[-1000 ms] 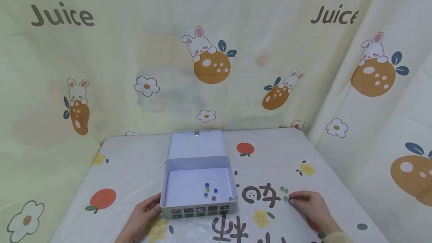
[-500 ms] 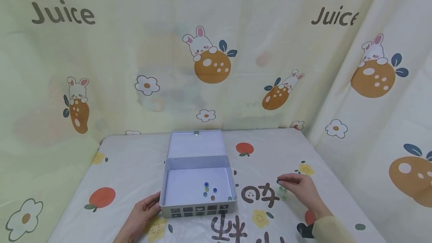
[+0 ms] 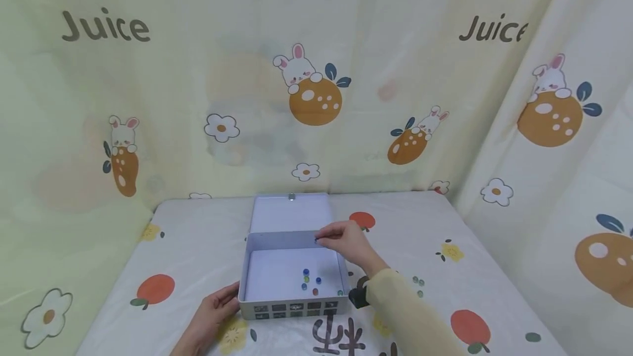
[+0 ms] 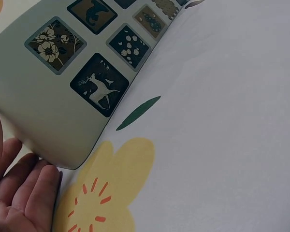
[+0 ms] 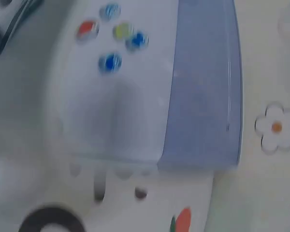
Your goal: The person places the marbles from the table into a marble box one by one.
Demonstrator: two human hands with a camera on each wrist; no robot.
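While your right hand [image 3: 352, 243] hovers over the right rear of the open, pale rectangular box [image 3: 282, 240], its fingers pinch a small round marble [image 3: 317, 240], apparently dark blue, though too little shows between them to be sure. Expect it to be light, hard and slippery, glass by the look of the others, so hold it across its widest part between thumb and forefinger; squeezed off-centre, it could shoot out. Your left hand [image 3: 212, 312] touches the box's left front corner, its fingers loosely bent rather than clenched. On the box floor you have loose marbles [image 3: 318, 281], clear with blue, yellow-green and orange-red colouring, plus one greenish marble [image 3: 340, 293] near the front right corner. Three translucent green marbles [image 3: 421, 282] lie together on the white, fruit-printed tabletop [image 3: 193, 246], right of the box.
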